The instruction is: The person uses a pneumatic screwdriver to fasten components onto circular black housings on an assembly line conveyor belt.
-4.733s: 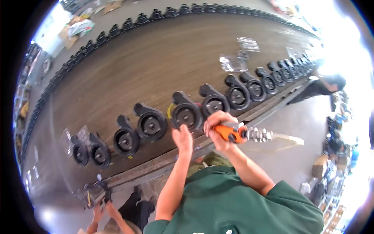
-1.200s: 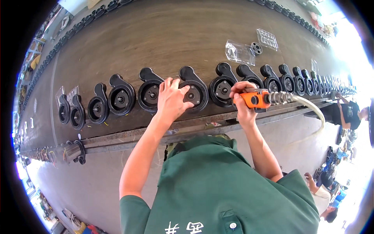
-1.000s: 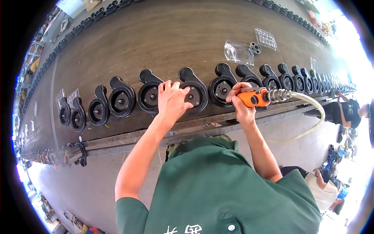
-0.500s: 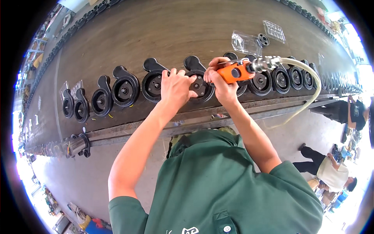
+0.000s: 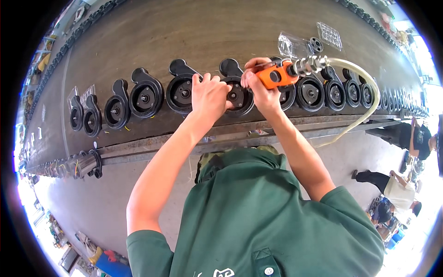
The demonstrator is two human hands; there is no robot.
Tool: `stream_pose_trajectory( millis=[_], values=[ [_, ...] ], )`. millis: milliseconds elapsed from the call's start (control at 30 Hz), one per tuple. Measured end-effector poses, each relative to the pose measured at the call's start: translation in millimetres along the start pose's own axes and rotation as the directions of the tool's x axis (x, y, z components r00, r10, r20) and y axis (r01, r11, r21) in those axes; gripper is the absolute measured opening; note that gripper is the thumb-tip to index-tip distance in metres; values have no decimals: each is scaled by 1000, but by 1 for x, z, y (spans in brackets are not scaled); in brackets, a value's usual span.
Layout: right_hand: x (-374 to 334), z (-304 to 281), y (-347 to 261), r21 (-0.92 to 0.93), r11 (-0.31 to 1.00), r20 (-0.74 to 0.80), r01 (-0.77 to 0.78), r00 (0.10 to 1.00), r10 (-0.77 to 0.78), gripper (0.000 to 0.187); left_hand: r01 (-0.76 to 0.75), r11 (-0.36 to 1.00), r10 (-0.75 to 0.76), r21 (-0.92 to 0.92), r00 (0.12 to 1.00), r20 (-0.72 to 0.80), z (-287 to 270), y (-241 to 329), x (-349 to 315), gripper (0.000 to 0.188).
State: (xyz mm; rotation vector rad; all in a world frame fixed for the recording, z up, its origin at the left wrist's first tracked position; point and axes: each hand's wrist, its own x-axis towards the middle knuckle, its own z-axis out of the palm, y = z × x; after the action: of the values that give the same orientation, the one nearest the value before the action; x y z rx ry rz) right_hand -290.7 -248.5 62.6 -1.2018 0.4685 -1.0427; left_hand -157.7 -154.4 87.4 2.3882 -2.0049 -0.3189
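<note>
Centre of frame: black round housing [image 5: 237,99] on brown surface [image 5: 207,37]. Left hand [image 5: 209,98] against its left side; cannot tell if that grip is closed. Right hand [image 5: 265,96] grasps orange tool [image 5: 282,74] (pale hose [image 5: 378,95] looping toward frame right).

My right hand [image 5: 263,92] hides the front end of my orange air tool [image 5: 277,75], my left hand [image 5: 210,96] the side of a black round housing [image 5: 239,99].

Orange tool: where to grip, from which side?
Probably the body of the orange tool, from the near side, as the right hand does: metal fittings and a curved hose crowd its right end.
</note>
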Motion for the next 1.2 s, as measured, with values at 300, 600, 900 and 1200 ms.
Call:
stream_pose_trajectory(
  millis=[300,600,900,1200],
  values=[
    [21,8,0,21,999,31,48,998,-49,18,24,999,-23,29,1000,-9,0,4,0,33],
    [24,4,5,121,992,33,41,998,-45,20,36,999,-36,18,999,20,0,2,0,41],
    [25,7,0,32,999,59,13,998,-15,18,51,999,-51,5,998,31,0,2,0,41],
    [25,5,9,70,997,78,41,996,-47,21,47,999,-47,-9,999,-7,3,2,-3,37]
  ],
)
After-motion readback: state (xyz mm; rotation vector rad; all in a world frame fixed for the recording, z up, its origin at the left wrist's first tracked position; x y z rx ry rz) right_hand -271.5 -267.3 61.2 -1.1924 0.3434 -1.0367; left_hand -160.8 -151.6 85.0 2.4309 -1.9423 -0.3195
